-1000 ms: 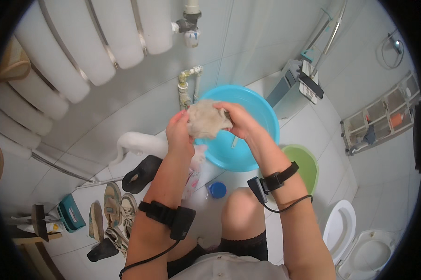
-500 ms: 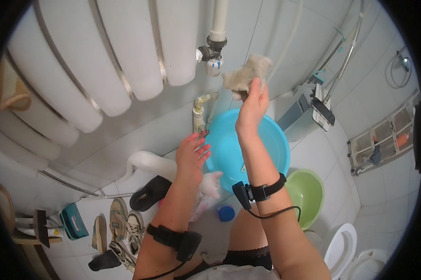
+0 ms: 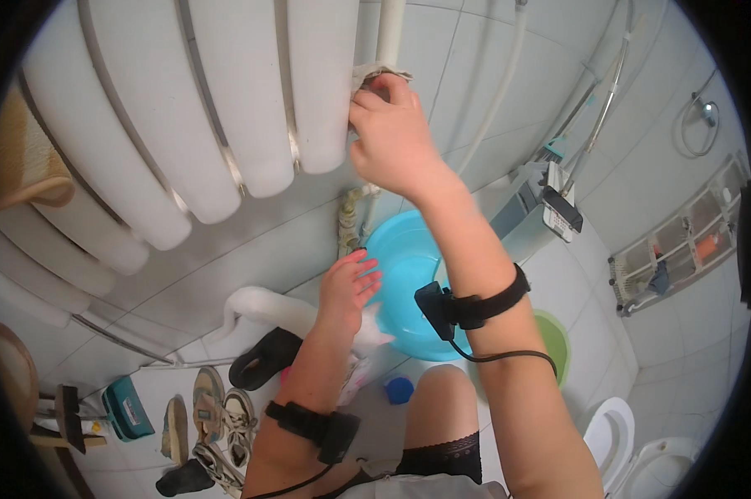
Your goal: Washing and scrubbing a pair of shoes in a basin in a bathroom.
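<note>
Gripping beige cloth in right hand, nothing in open left hand. Probably light, limp, soft; best grabbed mid-bunch.

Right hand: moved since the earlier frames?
Yes. Relative to the white radiator, the right hand has moved up and left, from over the blue basin to the radiator's end, holding the beige cloth.

The right hand hides most of the cloth, the left forearm part of the cat, the right forearm much of the green basin; the top edge cuts the radiator.
</note>
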{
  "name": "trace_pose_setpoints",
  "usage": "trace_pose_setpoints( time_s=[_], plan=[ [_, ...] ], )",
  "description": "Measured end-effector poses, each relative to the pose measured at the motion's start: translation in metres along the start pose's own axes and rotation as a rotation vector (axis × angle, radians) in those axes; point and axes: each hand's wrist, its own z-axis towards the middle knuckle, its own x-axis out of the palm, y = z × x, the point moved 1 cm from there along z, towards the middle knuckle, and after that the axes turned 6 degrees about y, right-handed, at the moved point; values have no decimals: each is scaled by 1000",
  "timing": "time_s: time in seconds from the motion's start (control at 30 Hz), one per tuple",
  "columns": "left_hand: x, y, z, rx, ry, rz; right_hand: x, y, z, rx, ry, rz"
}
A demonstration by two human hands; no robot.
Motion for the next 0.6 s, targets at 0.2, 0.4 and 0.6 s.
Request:
trace_pose_setpoints(
  time_s=[0.2, 0.4, 0.6],
  plan=[
    [2, 2, 2, 22, 39, 30, -4, -13, -5, 182, -172, 797],
    [13, 14, -22, 14, 67, 15, -7, 10, -15, 294, -44, 978],
    [34, 60, -63, 28, 103, 16, -45, -11, -112, 700, -177, 1355]
  ],
)
